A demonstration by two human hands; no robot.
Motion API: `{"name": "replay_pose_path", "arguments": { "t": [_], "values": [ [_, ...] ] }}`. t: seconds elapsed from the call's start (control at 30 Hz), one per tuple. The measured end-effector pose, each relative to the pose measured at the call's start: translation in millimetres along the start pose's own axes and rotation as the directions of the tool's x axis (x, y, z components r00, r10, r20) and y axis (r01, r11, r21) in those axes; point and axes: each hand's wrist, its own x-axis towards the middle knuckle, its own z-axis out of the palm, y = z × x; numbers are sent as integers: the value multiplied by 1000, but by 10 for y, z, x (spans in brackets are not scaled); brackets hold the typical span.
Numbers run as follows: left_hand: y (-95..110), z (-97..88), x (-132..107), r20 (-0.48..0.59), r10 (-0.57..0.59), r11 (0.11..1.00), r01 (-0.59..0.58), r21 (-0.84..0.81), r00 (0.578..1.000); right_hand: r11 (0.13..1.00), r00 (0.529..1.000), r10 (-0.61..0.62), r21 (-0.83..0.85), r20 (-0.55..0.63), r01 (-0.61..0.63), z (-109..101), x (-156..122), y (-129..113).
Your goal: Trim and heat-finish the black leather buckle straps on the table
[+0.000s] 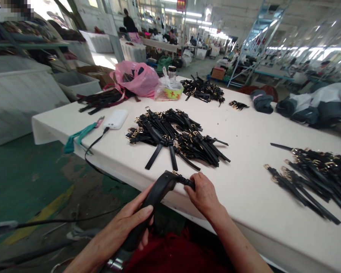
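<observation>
My left hand (pixel 133 218) is wrapped round a black, curved, tube-like tool (pixel 153 201) with a shiny metal collar near its lower end. In my right hand (pixel 204 193) a short black buckle strap (pixel 184 181) is pinched, its gold buckle end against the tool's tip. Both hands are at the table's near edge. Just beyond them lies a heap of black straps with gold buckles (pixel 159 129). More black buckle straps (pixel 315 170) are spread at the right.
The white-covered table (pixel 244 151) also bears a white power bank (pixel 116 119) with a black cable, a teal strap (pixel 82 134), a pink bag (pixel 136 79) and another strap pile (pixel 201 90). White bins (pixel 17 98) stand left. A person (pixel 129 24) is far back.
</observation>
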Motion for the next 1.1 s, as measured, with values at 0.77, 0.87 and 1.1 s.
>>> {"name": "replay_pose_path", "arguments": {
  "t": [0.77,0.87,1.1],
  "values": [
    [-175,-74,-4,23,25,997,-24,-71,999,987,994,-98,123,-43,103,167,9,28],
    [-172,-25,-41,-21,37,996,-38,-75,999,979,994,-98,176,-52,106,154,17,47],
    [-176,-99,-187,-30,78,992,-81,-98,997,989,933,107,130,-344,-65,-469,-131,1138]
  ]
}}
